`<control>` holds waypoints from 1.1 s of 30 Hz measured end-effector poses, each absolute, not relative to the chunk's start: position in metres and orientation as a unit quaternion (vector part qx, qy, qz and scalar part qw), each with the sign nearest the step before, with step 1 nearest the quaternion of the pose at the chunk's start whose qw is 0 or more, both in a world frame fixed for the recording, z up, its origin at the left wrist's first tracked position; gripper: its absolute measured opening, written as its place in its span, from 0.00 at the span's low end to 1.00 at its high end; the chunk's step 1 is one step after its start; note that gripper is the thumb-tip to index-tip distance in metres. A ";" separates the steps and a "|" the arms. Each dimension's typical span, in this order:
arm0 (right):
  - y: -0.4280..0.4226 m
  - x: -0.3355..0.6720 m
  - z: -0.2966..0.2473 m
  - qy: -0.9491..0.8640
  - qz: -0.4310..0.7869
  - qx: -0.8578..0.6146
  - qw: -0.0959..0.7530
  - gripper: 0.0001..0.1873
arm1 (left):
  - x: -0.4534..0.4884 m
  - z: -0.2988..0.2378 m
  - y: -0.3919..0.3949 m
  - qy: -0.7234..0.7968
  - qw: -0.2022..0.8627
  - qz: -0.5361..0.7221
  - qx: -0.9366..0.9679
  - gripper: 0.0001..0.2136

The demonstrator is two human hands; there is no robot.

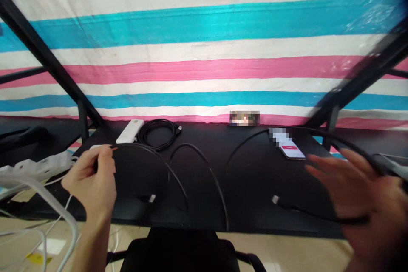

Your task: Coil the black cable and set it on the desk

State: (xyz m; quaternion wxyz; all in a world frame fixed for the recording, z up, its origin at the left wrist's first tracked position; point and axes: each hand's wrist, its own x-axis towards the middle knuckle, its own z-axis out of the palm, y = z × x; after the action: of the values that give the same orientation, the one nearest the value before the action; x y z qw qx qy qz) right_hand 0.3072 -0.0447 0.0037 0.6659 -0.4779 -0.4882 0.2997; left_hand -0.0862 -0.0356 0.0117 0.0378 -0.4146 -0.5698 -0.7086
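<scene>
My left hand [97, 174] is closed in a pinch on a black cable [204, 159], over the table's left part. From there the cable arcs across the table in loose loops towards the right. My right hand [360, 195] is blurred, with its fingers stretched out and apart. The cable's upper arc runs up against this hand, and a cable end with a pale metal plug [276, 199] sticks out leftward from beside its palm. Whether the hand bears the cable is unclear. A second plug [152, 198] shows below and right of my left hand.
On the black table [204, 216], a coiled black cable [159, 134] lies beside a white box [130, 131]. A phone [291, 149] lies at the right. White power strips [41, 168] and white cords stand left; a black chair [181, 250] is at the front edge. Striped sheeting [204, 68] hangs behind.
</scene>
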 end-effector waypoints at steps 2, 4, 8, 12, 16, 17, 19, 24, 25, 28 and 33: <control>-0.037 0.265 0.013 -0.467 0.378 -0.415 0.683 0.19 | -0.062 0.025 -0.034 -0.515 -0.027 -0.740 -0.431 0.05; -0.033 0.226 0.021 -0.498 0.449 -0.364 0.646 0.22 | -0.038 0.039 -0.030 -0.478 -0.102 -0.751 -0.444 0.07; -0.036 0.181 0.030 -0.534 0.555 -0.316 0.554 0.26 | -0.007 0.056 -0.021 -0.429 -0.118 -0.774 -0.451 0.06; -0.037 0.191 0.028 -0.501 0.610 -0.350 0.505 0.28 | -0.005 0.047 -0.018 -0.444 -0.074 -0.764 -0.462 0.04; -0.030 0.221 0.022 -0.558 0.523 -0.433 0.477 0.29 | -0.019 0.033 -0.032 -0.508 -0.030 -0.667 -0.545 0.03; -0.029 0.225 0.023 -0.587 0.476 -0.460 0.467 0.29 | -0.022 0.031 -0.035 -0.519 -0.011 -0.634 -0.573 0.03; -0.028 0.225 0.027 -0.638 0.385 -0.502 0.440 0.26 | -0.024 0.030 -0.039 -0.528 0.019 -0.585 -0.615 0.07; -0.039 0.200 0.043 -0.756 0.277 -0.426 0.412 0.14 | -0.013 0.023 -0.021 -0.463 -0.035 -0.487 -0.739 0.48; -0.041 0.195 0.044 -0.769 0.273 -0.394 0.422 0.12 | -0.010 0.019 -0.017 -0.449 -0.048 -0.485 -0.749 0.48; -0.041 0.191 0.040 -0.768 0.266 -0.350 0.465 0.09 | -0.004 0.008 -0.011 -0.467 -0.087 -0.519 -0.711 0.29; -0.023 0.202 0.026 -0.726 0.271 -0.396 0.493 0.06 | -0.001 0.003 -0.022 -0.528 -0.202 -0.529 -0.633 0.04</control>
State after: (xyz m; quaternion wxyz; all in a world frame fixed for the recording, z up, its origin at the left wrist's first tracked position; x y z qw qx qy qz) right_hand 0.2015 -0.0227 0.0259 0.4934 -0.3956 -0.7256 0.2712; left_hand -0.0010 -0.0220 0.0028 -0.2024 -0.6329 -0.5277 -0.5291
